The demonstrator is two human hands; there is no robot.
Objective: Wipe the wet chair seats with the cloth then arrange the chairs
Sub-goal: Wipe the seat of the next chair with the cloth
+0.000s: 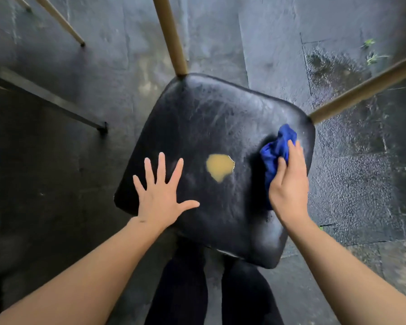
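A black padded chair seat [211, 127] fills the middle of the view, glossy and streaked with wet, with a torn patch [219, 166] showing tan foam. Two tan uprights of the chair's frame, one [171, 36] and the other [366, 87], rise from its far corners. My left hand [161, 194] lies flat on the seat's near left part, fingers spread. My right hand [290, 184] presses a bunched blue cloth [275, 151] against the seat's right side, near the edge.
Wet dark concrete floor [338, 172] surrounds the chair. A metal bar with a foot [102, 129] runs along the left. Tan legs of another chair [61, 19] show at top left. My dark-trousered legs [211, 289] stand just below the seat.
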